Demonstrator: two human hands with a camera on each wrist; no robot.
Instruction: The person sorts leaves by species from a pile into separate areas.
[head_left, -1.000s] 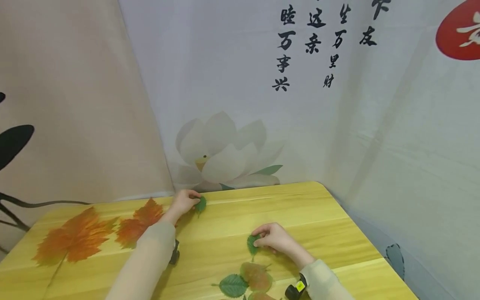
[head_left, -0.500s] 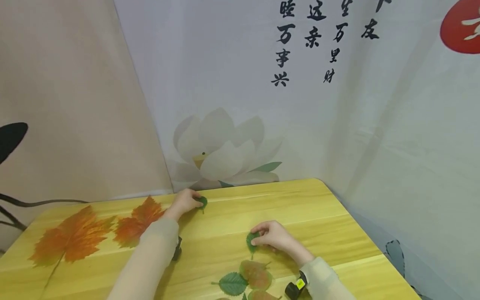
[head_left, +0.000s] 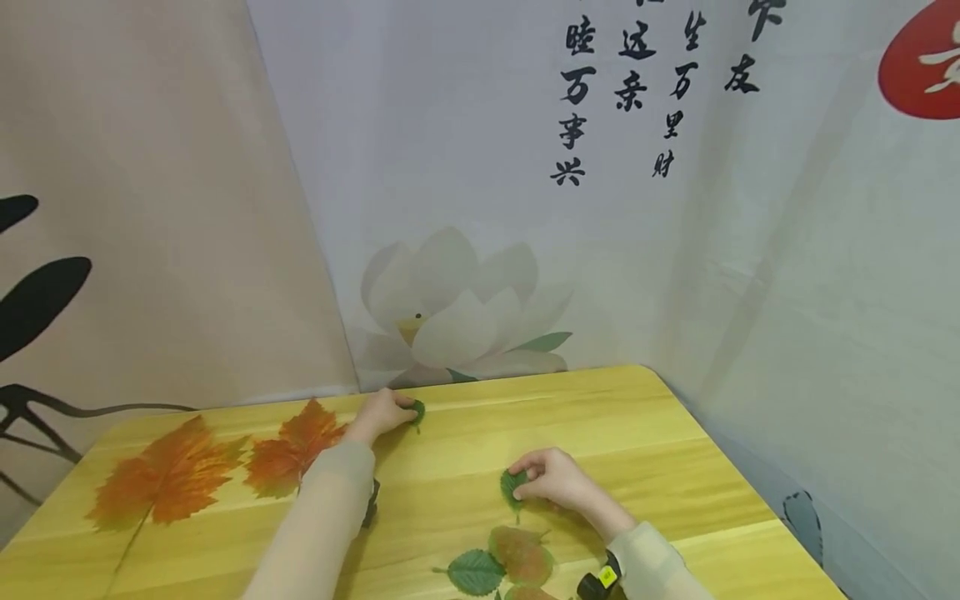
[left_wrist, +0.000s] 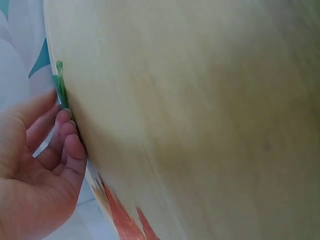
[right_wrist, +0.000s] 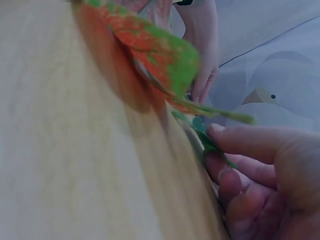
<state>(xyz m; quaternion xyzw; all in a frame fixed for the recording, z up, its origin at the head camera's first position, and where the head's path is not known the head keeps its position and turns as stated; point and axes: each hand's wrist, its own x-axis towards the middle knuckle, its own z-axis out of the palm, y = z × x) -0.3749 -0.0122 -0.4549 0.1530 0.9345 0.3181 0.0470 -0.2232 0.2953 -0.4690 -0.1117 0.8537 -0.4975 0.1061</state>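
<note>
My left hand (head_left: 382, 412) pinches a small green leaf (head_left: 418, 411) near the table's far edge. In the left wrist view that leaf (left_wrist: 61, 89) sticks out past the thumb and fingertips. Nearer the middle, my right hand (head_left: 558, 479) holds another green leaf (head_left: 512, 486) between thumb and fingers, just above the tabletop. The right wrist view shows this leaf (right_wrist: 206, 140) edge-on at the fingertips. Below the right hand lie a green leaf (head_left: 474, 572) and a red-green leaf (head_left: 522, 554), side by side. Part of another reddish leaf (head_left: 527, 593) is cut off at the bottom of the head view.
Two orange maple leaves lie at the left, a large one (head_left: 161, 479) with a long stem and a smaller one (head_left: 296, 450) by the left forearm. The yellow wood-grain table (head_left: 637, 417) ends at a printed cloth backdrop (head_left: 465, 167).
The head view has tilted and shifted slightly. Both hands stay at about the same spots on the table with their leaves; the left leaf has turned a little in the fingers.
</note>
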